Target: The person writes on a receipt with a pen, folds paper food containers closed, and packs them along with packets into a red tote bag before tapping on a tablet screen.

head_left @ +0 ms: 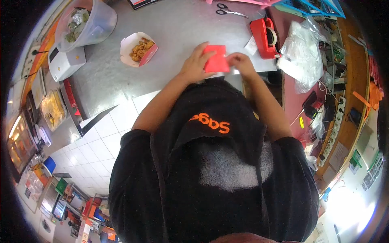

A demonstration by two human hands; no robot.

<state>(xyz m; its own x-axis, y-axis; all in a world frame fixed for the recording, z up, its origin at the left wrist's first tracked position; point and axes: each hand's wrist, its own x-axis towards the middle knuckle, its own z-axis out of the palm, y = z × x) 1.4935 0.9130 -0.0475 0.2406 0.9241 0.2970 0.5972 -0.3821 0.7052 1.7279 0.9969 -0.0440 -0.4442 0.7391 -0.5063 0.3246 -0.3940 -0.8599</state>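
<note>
A flat red packet [216, 59] lies near the front edge of the steel counter. My left hand [196, 63] is on its left side, fingers closed over its edge. At its right edge my right hand [241, 64] has the fingers bent together in a pinch, slightly blurred; what they hold, if anything, is hidden. To the left stands an open white and red paper box [126, 45] with fried brown pieces [142, 49] inside.
A red tape dispenser [263, 38] and scissors [231, 12] are at the right back. Plastic bags [302, 52] lie farther right. A clear tub [99, 26] and a white device [65, 62] stand at the left.
</note>
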